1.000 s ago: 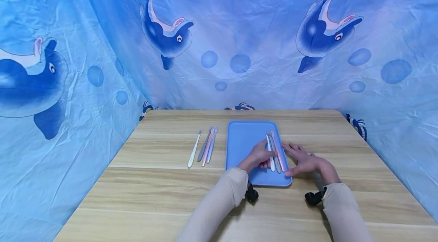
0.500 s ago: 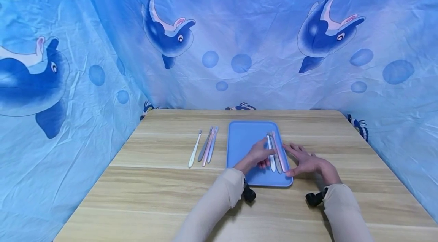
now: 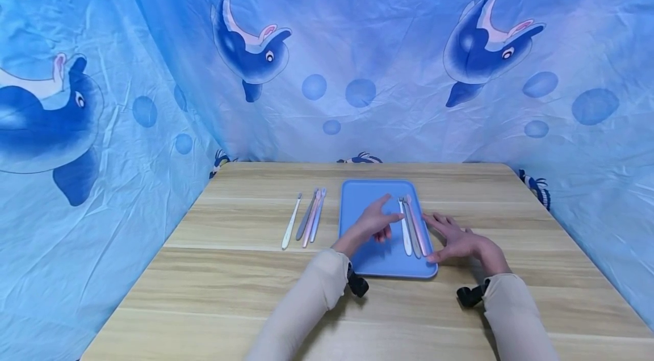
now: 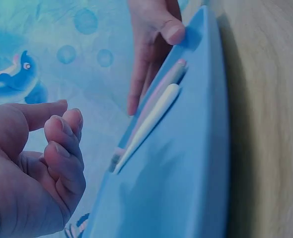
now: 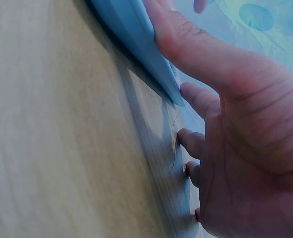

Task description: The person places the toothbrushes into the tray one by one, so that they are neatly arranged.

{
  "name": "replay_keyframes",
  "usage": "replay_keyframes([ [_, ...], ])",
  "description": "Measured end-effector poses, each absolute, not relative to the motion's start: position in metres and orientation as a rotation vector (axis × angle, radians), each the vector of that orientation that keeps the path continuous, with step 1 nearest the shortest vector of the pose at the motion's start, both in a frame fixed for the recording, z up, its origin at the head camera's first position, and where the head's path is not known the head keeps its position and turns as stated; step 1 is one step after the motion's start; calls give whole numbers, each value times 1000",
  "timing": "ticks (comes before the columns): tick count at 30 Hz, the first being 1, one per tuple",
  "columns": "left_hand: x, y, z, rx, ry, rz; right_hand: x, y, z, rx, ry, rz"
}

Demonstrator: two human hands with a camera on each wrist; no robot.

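Observation:
On the blue tray (image 3: 365,193), a white toothbrush (image 3: 405,227), a grey toothbrush (image 3: 412,236) and a pink toothbrush (image 3: 418,227) lie side by side along the right side. My left hand (image 3: 369,223) hovers over the tray, just left of the white toothbrush, and holds nothing. Its thumb and index finger point outward while the other fingers curl loosely, as the left wrist view shows. My right hand (image 3: 457,239) is at the tray's right edge, thumb (image 5: 186,42) on the rim and fingers spread along the side.
Left of the tray, several more toothbrushes lie on the wooden table (image 3: 219,281): a white one (image 3: 291,223) apart, then grey (image 3: 305,218), pink (image 3: 313,219) and lilac ones (image 3: 318,216) close together. A dolphin-print curtain (image 3: 327,54) hangs behind and beside the table.
My left hand has let go of the toothbrushes on the tray and moved left, away from them. My right hand stays at the tray's edge.

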State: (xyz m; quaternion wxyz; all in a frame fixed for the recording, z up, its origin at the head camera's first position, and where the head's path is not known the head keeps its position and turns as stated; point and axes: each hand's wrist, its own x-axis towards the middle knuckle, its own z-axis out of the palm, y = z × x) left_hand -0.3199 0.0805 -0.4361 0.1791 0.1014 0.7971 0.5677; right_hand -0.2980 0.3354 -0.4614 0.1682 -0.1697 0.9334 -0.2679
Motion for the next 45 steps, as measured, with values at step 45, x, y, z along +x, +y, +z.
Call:
replay_keyframes([
  [45,-333,-53,-428,287,2280,1762,-296,337,-462,-498,2652,-774],
])
